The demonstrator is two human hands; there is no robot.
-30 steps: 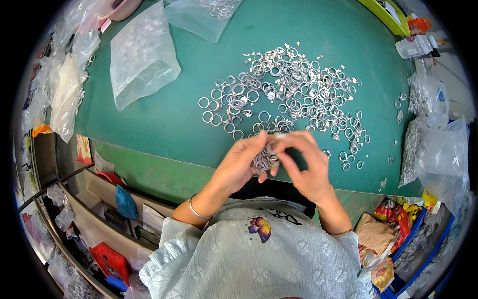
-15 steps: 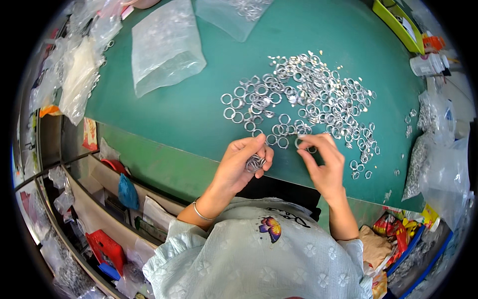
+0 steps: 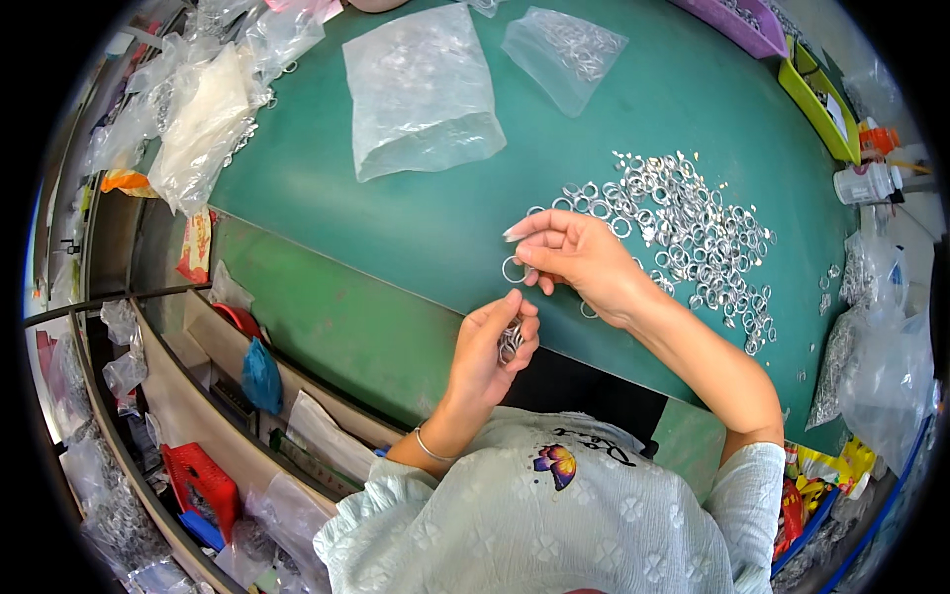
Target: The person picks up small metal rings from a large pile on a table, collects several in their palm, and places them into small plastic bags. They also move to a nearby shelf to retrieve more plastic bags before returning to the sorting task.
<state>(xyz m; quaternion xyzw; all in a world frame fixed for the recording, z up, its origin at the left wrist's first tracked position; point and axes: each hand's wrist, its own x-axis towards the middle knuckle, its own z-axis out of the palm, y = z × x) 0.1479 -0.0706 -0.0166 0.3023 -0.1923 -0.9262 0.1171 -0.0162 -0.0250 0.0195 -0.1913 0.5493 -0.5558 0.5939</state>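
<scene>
My left hand [image 3: 492, 348] is closed around a bundle of silver metal rings [image 3: 510, 344], which shows between the thumb and the curled fingers. Just above it, my right hand [image 3: 586, 259] pinches a single metal ring [image 3: 505, 271] between thumb and fingers. That ring hangs over the green tabletop, apart from the left hand's bundle. Beyond my right hand spreads a loose heap of similar rings [image 3: 693, 233], with small pale bits lying among them. My right hand and forearm hide the heap's near left part.
At the back lie a large clear plastic bag [image 3: 421, 89] and a smaller bag with metal pieces [image 3: 574, 54]. Purple [image 3: 742, 25] and lime-green [image 3: 816, 104] trays and a white bottle [image 3: 863, 185] line the right edge. Open drawers [image 3: 237, 416] with bags stand at left.
My right hand has moved left from the heap's near edge toward my left hand, and a ring now shows in its pinch. The whole view has shifted, so the table's contents appear farther right.
</scene>
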